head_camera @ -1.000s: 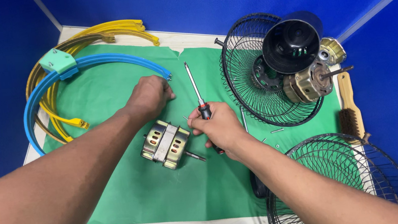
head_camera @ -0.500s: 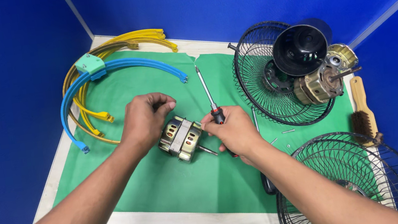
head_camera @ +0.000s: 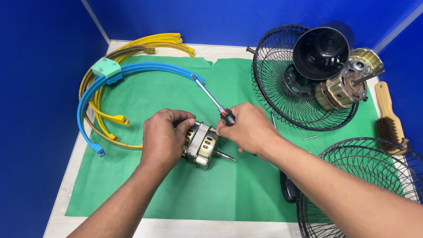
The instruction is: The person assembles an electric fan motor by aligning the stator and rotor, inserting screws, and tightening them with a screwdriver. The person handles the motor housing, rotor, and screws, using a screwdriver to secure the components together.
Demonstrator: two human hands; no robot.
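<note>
A small electric motor [head_camera: 203,145] with a steel shaft lies on its side on the green mat [head_camera: 177,193]. My left hand [head_camera: 163,138] wraps over the motor's left end and grips it. My right hand [head_camera: 248,129] sits just right of the motor and holds a screwdriver [head_camera: 211,98] by its red and black handle. The screwdriver's shaft points up and to the left, away from the motor. Its handle is mostly hidden in my fist.
Blue and yellow curved plastic strips [head_camera: 106,94] lie at the back left. A wire fan guard [head_camera: 299,89] holds a black cap [head_camera: 320,53] and a second motor [head_camera: 344,86]. Another fan guard [head_camera: 377,195] sits front right, with a wooden brush [head_camera: 389,118] beside it.
My left hand has closed down over the motor's left end. My right hand with the screwdriver has shifted a little closer to the motor. The camera view has moved leftward.
</note>
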